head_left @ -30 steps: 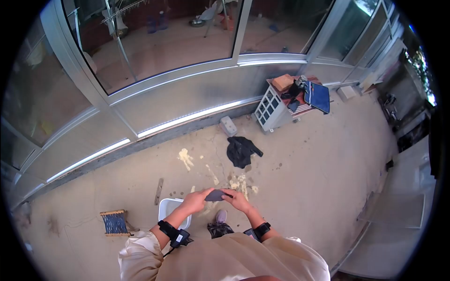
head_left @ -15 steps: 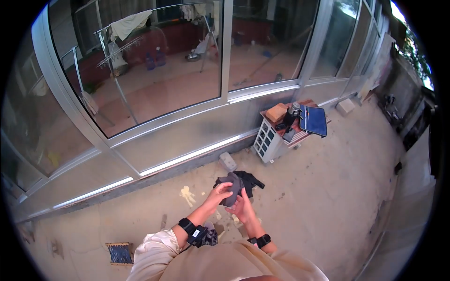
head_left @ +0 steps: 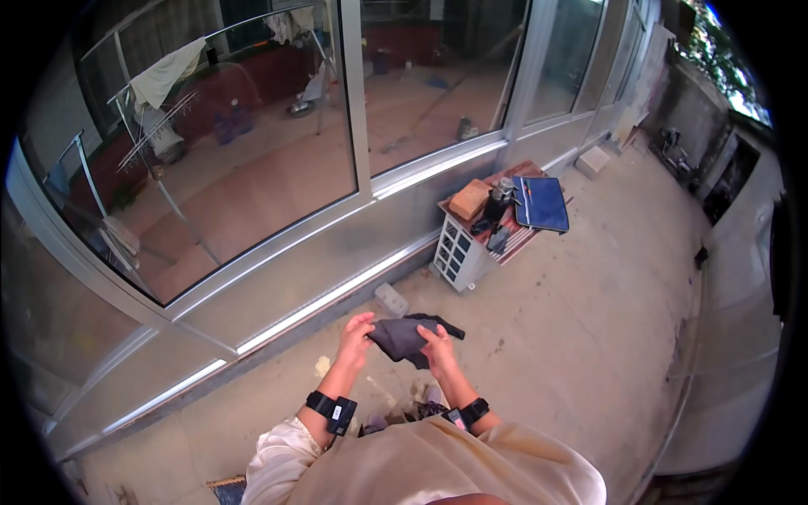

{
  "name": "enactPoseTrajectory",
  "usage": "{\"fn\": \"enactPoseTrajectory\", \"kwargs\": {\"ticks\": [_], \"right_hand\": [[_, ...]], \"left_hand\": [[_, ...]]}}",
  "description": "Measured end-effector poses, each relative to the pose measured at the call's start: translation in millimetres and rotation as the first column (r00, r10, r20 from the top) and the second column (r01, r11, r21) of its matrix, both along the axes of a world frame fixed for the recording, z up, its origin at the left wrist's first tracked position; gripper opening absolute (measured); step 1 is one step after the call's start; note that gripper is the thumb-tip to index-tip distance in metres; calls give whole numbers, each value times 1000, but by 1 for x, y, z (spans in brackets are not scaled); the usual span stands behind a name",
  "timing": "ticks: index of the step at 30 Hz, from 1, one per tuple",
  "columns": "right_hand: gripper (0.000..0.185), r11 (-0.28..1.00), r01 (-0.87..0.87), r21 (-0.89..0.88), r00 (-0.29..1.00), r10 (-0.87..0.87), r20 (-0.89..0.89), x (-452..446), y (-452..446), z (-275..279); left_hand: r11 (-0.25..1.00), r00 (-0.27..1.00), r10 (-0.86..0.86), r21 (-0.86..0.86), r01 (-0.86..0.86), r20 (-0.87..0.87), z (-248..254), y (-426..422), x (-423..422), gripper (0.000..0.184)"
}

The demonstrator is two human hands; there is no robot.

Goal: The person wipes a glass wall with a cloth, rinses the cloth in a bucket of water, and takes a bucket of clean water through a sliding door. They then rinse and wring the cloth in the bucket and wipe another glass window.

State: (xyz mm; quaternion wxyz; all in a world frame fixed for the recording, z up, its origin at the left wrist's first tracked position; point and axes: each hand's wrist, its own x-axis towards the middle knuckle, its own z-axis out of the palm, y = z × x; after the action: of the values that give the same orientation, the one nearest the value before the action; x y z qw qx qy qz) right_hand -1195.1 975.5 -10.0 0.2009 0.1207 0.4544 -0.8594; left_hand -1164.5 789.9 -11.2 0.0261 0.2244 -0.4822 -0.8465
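Note:
A dark grey piece of cloth (head_left: pixel 399 338) is stretched between my two hands, above the floor; its exact kind does not show. My left hand (head_left: pixel 357 333) pinches its left edge between thumb and fingers. On the opposite edge, my right hand (head_left: pixel 438 345) grips with the thumb on top. Behind the cloth shows a black fabric item (head_left: pixel 450 328), partly hidden; whether the two are joined I cannot tell.
A small cabinet (head_left: pixel 461 252) by the glazed wall carries an orange block (head_left: pixel 470 199), a dark flask (head_left: pixel 500 192) and a blue folder (head_left: pixel 541 204). A grey block (head_left: pixel 390 299) lies by the wall base, and a pale block (head_left: pixel 592 162) farther off.
My hands have moved apart, and the bunched grey cloth is now spread out between them. The camera view has shifted too.

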Motion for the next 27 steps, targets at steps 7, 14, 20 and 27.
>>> {"fn": "enactPoseTrajectory", "kwargs": {"ticks": [7, 14, 20, 27], "right_hand": [[28, 970, -7, -243, 997, -12, -74, -101, 42, 26], [27, 848, -374, -376, 927, 357, -116, -170, 61, 30], [30, 821, -449, -354, 891, 378, -253, -222, 86, 10], [41, 771, -447, -453, 787, 580, 212, -249, 93, -76]], "left_hand": [[953, 989, 136, 280, -115, -59, 6, 20, -57, 28], [734, 953, -270, 670, 111, 139, -2, 94, -109, 37], [964, 996, -88, 248, 91, -21, -1, 70, -176, 21], [973, 973, -225, -66, 222, -47, 40, 45, -232, 18]]}}
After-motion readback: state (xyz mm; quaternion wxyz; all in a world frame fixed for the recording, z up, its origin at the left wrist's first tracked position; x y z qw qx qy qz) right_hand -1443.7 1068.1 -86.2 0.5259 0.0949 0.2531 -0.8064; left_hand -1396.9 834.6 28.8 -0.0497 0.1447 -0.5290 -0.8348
